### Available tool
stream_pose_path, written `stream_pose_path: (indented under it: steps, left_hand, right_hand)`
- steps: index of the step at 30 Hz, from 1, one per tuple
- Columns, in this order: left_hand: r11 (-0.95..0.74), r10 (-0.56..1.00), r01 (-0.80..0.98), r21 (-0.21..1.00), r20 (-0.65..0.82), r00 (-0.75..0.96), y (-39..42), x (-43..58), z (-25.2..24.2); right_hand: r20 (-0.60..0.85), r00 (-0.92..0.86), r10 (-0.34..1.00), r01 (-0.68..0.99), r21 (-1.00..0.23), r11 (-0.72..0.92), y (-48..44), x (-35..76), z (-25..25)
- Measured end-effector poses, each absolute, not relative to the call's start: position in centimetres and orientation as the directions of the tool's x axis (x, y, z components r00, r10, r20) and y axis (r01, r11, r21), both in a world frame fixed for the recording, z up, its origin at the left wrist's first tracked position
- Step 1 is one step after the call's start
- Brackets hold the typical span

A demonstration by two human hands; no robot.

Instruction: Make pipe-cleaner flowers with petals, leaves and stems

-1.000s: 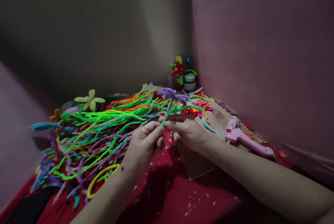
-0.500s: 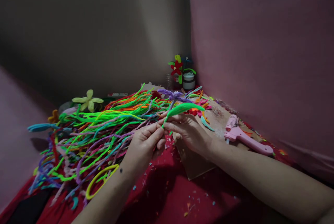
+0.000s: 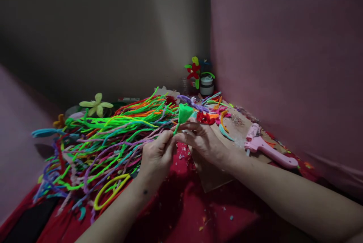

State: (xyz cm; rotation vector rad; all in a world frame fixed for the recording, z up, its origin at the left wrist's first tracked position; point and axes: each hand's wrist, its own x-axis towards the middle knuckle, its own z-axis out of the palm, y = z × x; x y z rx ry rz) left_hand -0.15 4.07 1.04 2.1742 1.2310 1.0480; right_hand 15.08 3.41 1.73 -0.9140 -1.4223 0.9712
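Note:
A bright green pipe-cleaner leaf (image 3: pixel 185 113) rises from between my two hands, its thin green stem pinched at the fingertips. My left hand (image 3: pixel 159 150) is closed round the lower end of that stem. Against the same stem, from the right, press the thumb and fingers of my right hand (image 3: pixel 205 141). Just behind the leaf shows a purple pipe-cleaner flower (image 3: pixel 195 104); its stem is hidden, so whether it is joined to the leaf I cannot tell.
Loose coloured pipe cleaners (image 3: pixel 113 144) spread in a heap on the left. A pink glue gun (image 3: pixel 272 152) lies on the right, near brown cardboard (image 3: pixel 211 177). A pale yellow flower (image 3: pixel 96 105) stands behind the heap. Scraps dot the red cloth (image 3: pixel 181 212).
The green leaf has turned from a long shape pointing right to a shorter, wider one standing up. The purple flower has shifted slightly right and turned. Both hands stay together at the stem.

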Motion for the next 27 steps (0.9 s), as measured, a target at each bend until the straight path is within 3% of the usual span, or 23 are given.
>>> stream_pose_path:
  steps: [3, 6, 9, 14, 19, 27]
  left_hand:
    - [-0.352, 0.924, 0.37, 0.859, 0.255, 0.286, 3.9, 0.2, 1.7]
    - [-0.18, 0.941, 0.158, 0.971, 0.123, 0.315, 3.9, 0.4, 2.2]
    - [0.002, 0.917, -0.043, 0.999, 0.015, 0.399, 3.9, 0.5, 2.6]
    - [0.257, 0.827, -0.271, 0.928, -0.066, 0.559, 4.4, -0.1, 2.1]
    - [0.321, 0.783, -0.331, 0.887, -0.052, 0.62, 5.1, -0.6, 1.0]
    - [0.28, 0.797, -0.293, 0.914, -0.051, 0.602, 4.9, -0.5, 0.8]
  right_hand:
    - [0.382, -0.059, 0.922, -0.09, -0.922, 0.376, 4.3, 14.9, 0.7]
    - [0.367, -0.058, 0.928, -0.172, -0.92, 0.353, 4.5, 14.9, 0.7]
    - [0.335, -0.09, 0.938, -0.288, -0.911, 0.297, 4.2, 15.1, 1.1]
    - [0.331, -0.108, 0.937, -0.351, -0.895, 0.275, 4.2, 15.0, 0.8]
    - [0.308, -0.146, 0.94, -0.443, -0.87, 0.216, 4.5, 14.7, 0.2]
    - [0.336, -0.125, 0.933, -0.365, -0.89, 0.272, 3.9, 14.8, 0.6]
